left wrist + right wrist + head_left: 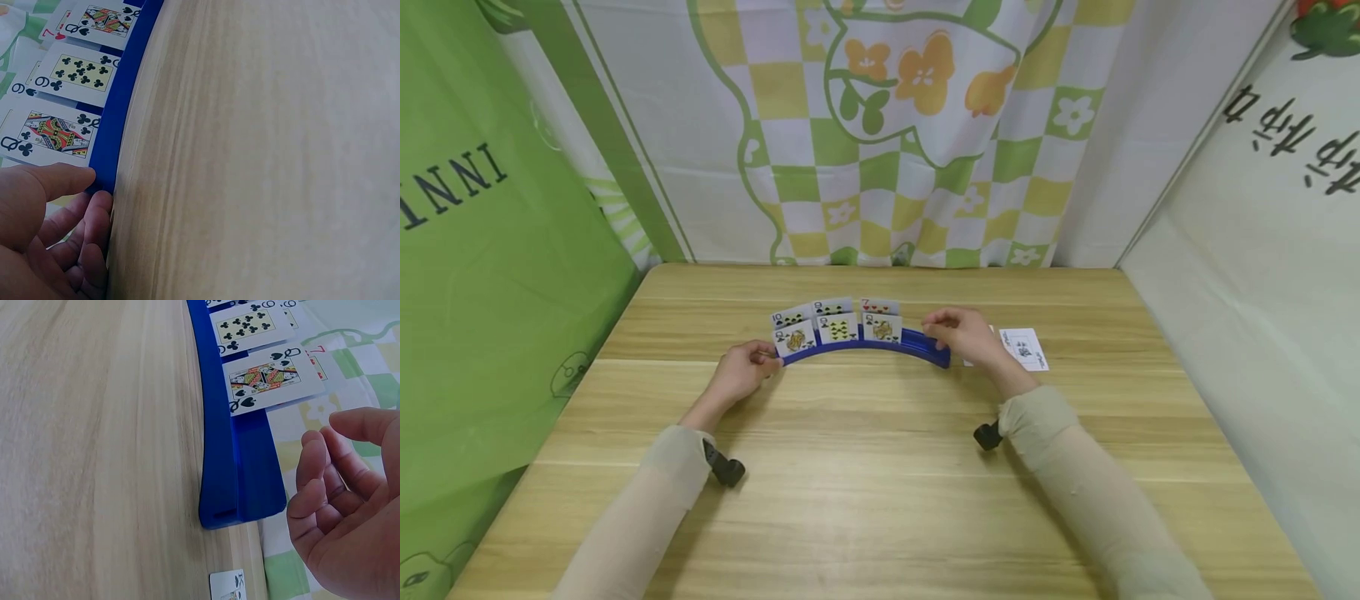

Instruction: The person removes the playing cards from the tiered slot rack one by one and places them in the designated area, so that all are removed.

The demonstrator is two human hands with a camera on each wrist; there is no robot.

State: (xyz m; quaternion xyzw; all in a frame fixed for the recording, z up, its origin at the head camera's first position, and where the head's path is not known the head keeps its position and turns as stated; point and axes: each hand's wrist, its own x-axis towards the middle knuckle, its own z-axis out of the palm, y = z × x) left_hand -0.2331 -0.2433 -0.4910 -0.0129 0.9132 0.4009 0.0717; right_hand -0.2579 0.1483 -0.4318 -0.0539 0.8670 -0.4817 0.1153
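A curved blue card holder [925, 348] rests on the table with playing cards standing in two rows. Its front row shows a queen of clubs [56, 134], a nine of clubs [81, 75] and a queen of spades [262, 381]. Behind them, the seven of hearts [880, 306] and other cards are partly covered. My left hand [741, 371] pinches the holder's left end between thumb and fingers. Over the holder's bare right section hovers my right hand [962, 333], its fingers loosely bent with nothing between thumb and fingertips.
A white card [1024, 348] lies flat on the wooden table [850, 467] to the right of the holder, beside another mostly hidden by my right hand. A king card [227, 586] shows at the right wrist view's bottom edge. Patterned curtains [880, 192] hang behind the table.
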